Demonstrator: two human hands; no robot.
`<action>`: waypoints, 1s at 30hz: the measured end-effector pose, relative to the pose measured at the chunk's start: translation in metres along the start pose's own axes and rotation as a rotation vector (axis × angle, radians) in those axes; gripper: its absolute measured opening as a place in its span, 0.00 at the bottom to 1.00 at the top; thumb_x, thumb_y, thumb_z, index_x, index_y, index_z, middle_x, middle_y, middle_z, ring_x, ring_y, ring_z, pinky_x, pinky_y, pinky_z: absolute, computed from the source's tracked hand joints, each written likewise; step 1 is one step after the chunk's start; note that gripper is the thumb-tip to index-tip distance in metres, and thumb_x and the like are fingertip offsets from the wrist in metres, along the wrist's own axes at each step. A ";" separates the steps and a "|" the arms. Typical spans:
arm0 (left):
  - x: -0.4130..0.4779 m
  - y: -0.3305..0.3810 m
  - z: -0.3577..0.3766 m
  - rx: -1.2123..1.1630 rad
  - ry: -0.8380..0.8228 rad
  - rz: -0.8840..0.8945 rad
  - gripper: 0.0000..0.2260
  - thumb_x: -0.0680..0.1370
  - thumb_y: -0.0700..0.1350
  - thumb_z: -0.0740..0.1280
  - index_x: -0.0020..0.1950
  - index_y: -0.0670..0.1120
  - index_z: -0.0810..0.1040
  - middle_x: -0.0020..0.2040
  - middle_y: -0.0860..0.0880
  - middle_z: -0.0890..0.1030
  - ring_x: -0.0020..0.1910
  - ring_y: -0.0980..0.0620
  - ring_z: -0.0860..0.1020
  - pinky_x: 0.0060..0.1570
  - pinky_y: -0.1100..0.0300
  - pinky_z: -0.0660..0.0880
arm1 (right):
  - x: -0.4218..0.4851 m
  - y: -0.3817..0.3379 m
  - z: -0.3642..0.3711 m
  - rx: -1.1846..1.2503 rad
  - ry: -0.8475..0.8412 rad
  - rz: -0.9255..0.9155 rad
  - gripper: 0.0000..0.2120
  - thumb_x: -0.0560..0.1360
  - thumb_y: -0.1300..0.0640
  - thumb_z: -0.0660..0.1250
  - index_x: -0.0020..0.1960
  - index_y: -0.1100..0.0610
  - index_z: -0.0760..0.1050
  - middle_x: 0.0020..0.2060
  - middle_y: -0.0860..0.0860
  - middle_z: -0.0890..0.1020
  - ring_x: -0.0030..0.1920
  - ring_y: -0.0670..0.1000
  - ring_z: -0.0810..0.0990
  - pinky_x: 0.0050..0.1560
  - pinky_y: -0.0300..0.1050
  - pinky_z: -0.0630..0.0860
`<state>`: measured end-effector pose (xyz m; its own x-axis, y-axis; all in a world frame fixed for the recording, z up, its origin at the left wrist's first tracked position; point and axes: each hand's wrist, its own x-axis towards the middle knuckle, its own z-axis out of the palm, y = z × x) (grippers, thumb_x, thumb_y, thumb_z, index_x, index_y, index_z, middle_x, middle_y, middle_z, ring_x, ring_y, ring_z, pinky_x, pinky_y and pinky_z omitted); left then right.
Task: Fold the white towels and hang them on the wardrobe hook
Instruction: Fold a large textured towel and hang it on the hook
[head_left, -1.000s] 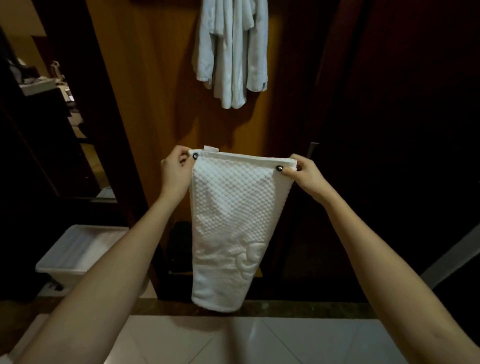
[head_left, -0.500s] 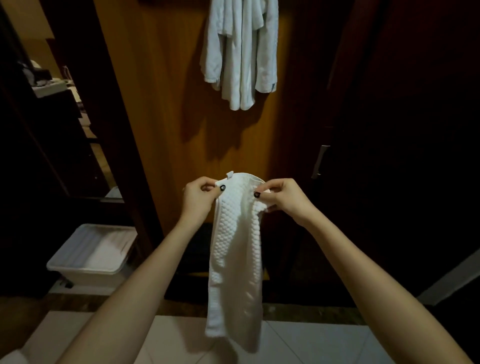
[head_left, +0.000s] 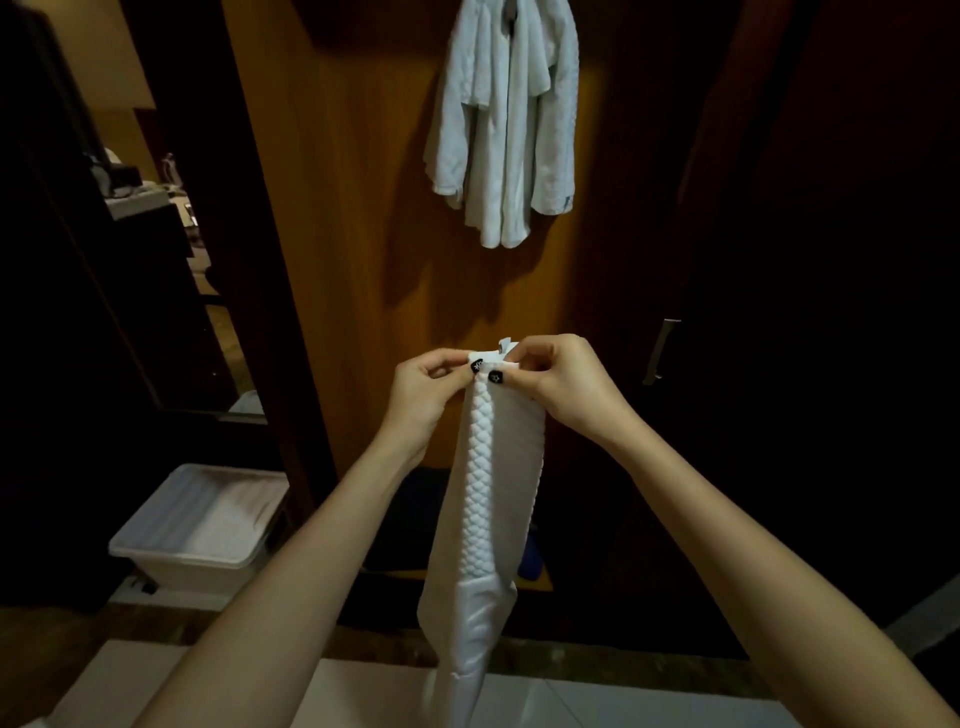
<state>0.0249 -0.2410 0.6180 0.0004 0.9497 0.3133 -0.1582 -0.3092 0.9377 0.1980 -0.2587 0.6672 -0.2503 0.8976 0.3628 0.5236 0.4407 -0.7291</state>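
Your left hand (head_left: 423, 395) and right hand (head_left: 563, 387) meet in front of the wooden wardrobe panel (head_left: 353, 208), thumbs almost touching. Each hand pinches the top edge of 1 white towel (head_left: 498, 493) between curled thumb and fingers. The towel is folded lengthwise into a narrow strip and hangs straight down between your 2 forearms. Its upper part shows a quilted, raised texture and its lower part a smoother band. Its bottom end passes in front of the pale floor tiles (head_left: 597, 696) and reaches the lower edge of the view. A small white label tab (head_left: 505, 344) stands up from the top edge, just above your thumbs. Above and well apart from your hands, a bunch of hung towels (head_left: 506, 119) drapes against the panel; its top is cut off by the frame, so its fixing cannot be seen. At lower left, a white plastic box (head_left: 202, 525) stands on the floor beside the panel. At right, a metal handle (head_left: 660, 351) sits on the dark door, near your right hand
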 end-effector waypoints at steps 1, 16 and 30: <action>0.000 0.003 -0.001 -0.025 -0.030 -0.004 0.04 0.74 0.43 0.72 0.44 0.50 0.85 0.44 0.48 0.85 0.45 0.54 0.83 0.42 0.67 0.77 | 0.003 -0.002 0.000 -0.013 0.014 -0.003 0.06 0.74 0.52 0.73 0.42 0.54 0.82 0.34 0.42 0.80 0.33 0.36 0.77 0.33 0.28 0.69; 0.000 0.025 0.004 0.149 -0.090 0.086 0.13 0.73 0.38 0.71 0.51 0.55 0.81 0.48 0.57 0.84 0.51 0.58 0.81 0.49 0.65 0.76 | 0.024 0.013 -0.029 -0.312 -0.060 -0.033 0.09 0.73 0.43 0.71 0.46 0.48 0.78 0.63 0.51 0.69 0.66 0.49 0.65 0.63 0.44 0.67; 0.015 0.026 -0.009 0.172 0.086 0.067 0.13 0.75 0.35 0.68 0.52 0.52 0.75 0.51 0.51 0.80 0.49 0.60 0.79 0.46 0.65 0.79 | 0.010 0.009 -0.049 -0.118 -0.239 -0.054 0.08 0.75 0.51 0.71 0.38 0.41 0.77 0.39 0.39 0.82 0.43 0.40 0.80 0.45 0.44 0.77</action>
<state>0.0116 -0.2347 0.6454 -0.0902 0.9252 0.3686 0.0155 -0.3688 0.9294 0.2401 -0.2457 0.6923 -0.4580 0.8554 0.2420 0.5918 0.4965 -0.6350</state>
